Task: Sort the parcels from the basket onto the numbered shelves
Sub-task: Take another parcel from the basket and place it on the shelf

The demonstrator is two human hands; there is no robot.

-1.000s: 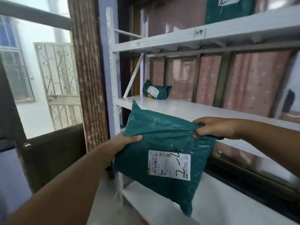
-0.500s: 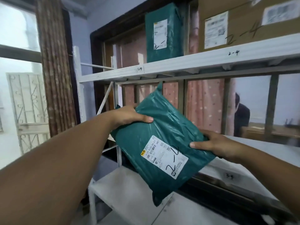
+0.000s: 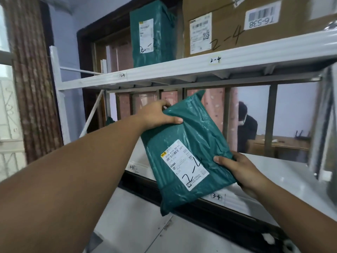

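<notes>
A green plastic parcel [image 3: 193,128] with a white label marked "2-4" hangs tilted in front of the white shelving. My left hand [image 3: 155,115] grips its upper left edge, thumb on the front. My right hand [image 3: 238,168] holds its lower right edge, thumb on the front. The upper shelf [image 3: 182,68] carries tags "2-3" and "2-4". On it stand an upright green parcel [image 3: 153,31] and a brown carton [image 3: 237,24] marked "2-4". The middle shelf [image 3: 284,178], tagged "3-4", lies behind the held parcel.
A lower white shelf [image 3: 135,221] is below my arms. A small green parcel [image 3: 110,121] peeks out on the middle shelf at left. A person in dark clothes [image 3: 246,128] sits behind the rack. A curtain [image 3: 31,79] and window stand at left.
The view has swung right and closer to the rack. The parcel has moved right and slightly up toward the "2-4" section, both hands keeping their grip.
</notes>
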